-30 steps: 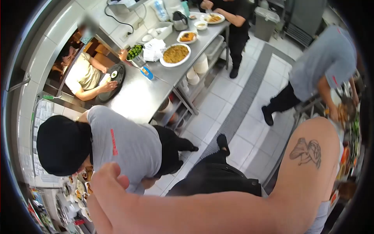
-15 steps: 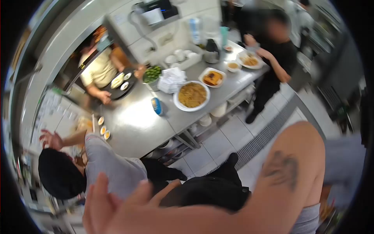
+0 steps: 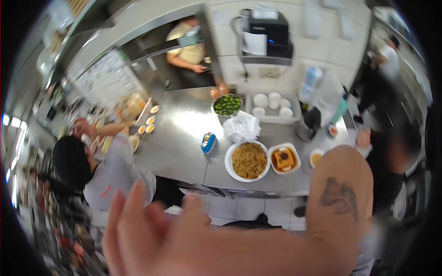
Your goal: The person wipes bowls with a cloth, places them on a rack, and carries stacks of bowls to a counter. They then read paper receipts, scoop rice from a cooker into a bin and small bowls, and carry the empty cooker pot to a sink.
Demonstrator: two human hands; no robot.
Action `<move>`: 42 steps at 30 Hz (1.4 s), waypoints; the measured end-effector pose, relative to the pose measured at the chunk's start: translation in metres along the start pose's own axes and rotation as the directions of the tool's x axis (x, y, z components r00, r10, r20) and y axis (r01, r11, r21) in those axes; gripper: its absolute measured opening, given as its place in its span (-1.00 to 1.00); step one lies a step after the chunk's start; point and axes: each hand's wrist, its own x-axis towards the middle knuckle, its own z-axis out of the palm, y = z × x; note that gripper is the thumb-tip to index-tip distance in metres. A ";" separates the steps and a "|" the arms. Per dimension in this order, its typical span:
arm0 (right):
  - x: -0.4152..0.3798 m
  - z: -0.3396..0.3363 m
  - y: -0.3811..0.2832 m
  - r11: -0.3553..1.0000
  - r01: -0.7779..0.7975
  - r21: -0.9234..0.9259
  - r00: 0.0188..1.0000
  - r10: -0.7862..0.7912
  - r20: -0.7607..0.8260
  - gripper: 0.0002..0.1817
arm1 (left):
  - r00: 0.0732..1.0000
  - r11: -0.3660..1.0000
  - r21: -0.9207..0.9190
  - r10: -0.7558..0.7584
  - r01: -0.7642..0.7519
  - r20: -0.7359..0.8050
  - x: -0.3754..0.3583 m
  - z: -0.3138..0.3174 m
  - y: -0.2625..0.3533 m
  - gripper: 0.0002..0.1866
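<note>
Right hand point(image 3: 147, 239) raised near the lens at lower left, fingers spread, released, holding nothing; blurred. Its tattooed forearm point(image 3: 338, 202) runs from lower right across the bottom of view. Left hand not visible. Beyond the hand: stainless steel bench point(image 3: 179, 138). On it, a round white plate of yellow noodles point(image 3: 248, 161), a square white dish with orange sauce point(image 3: 284, 158) just right of it, a metal bowl of green limes point(image 3: 227, 105) farther back, a small blue can point(image 3: 208, 141) on its side. A co-worker in grey shirt and black cap point(image 3: 99, 170) leans at the bench's left end. White tiled floor point(image 3: 244, 207) below
</note>
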 end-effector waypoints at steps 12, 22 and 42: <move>0.076 -0.233 0.356 0.686 -0.661 -0.304 0.554 0.172 -0.815 -0.25 | 0.946 0.874 0.448 0.286 -0.191 -0.155 -0.035 0.122 -0.076 -0.66; 0.118 -0.234 0.532 0.758 -0.651 -0.043 0.363 0.261 -0.894 0.10 | 0.911 0.915 -0.287 0.164 -0.284 -0.379 -0.216 -0.036 0.028 -0.34; 0.151 0.342 -0.022 0.639 0.287 0.713 0.930 -0.366 -0.046 -0.73 | -0.732 -0.536 0.644 -0.069 -0.546 -0.678 -0.524 -0.198 0.162 -0.27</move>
